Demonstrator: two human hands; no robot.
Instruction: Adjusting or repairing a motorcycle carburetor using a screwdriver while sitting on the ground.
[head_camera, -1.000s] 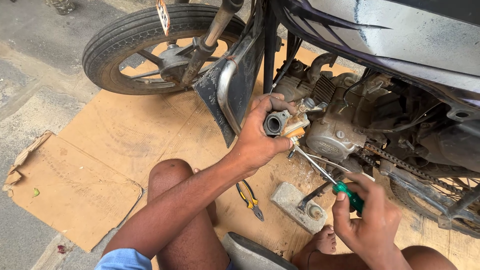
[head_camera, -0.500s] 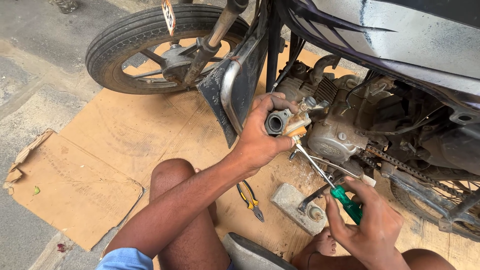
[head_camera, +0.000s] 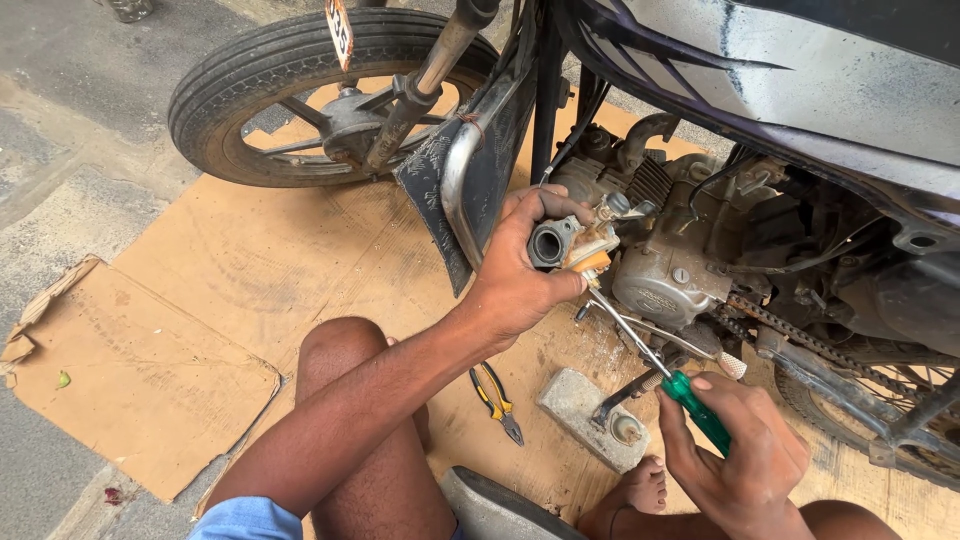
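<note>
My left hand (head_camera: 522, 268) grips a small metal carburetor (head_camera: 560, 243) with a round opening, held just in front of the motorcycle engine (head_camera: 668, 268). My right hand (head_camera: 745, 462) holds a green-handled screwdriver (head_camera: 698, 410) low at the right. Its long shaft (head_camera: 625, 328) slants up and left, and the tip meets the underside of the carburetor. Both hands are closed around what they hold.
The motorcycle's front wheel (head_camera: 290, 95) and mudguard (head_camera: 470, 180) stand at the top left, the drive chain (head_camera: 800, 335) at the right. Yellow-handled pliers (head_camera: 495, 398) and a stone block (head_camera: 590, 420) under the stand lie on flattened cardboard (head_camera: 200, 290). My bare knee (head_camera: 345, 360) and foot (head_camera: 640, 490) are below.
The view has shifted slightly. My right hand with the screwdriver has lowered a little while the left hand keeps the carburetor in the same place.
</note>
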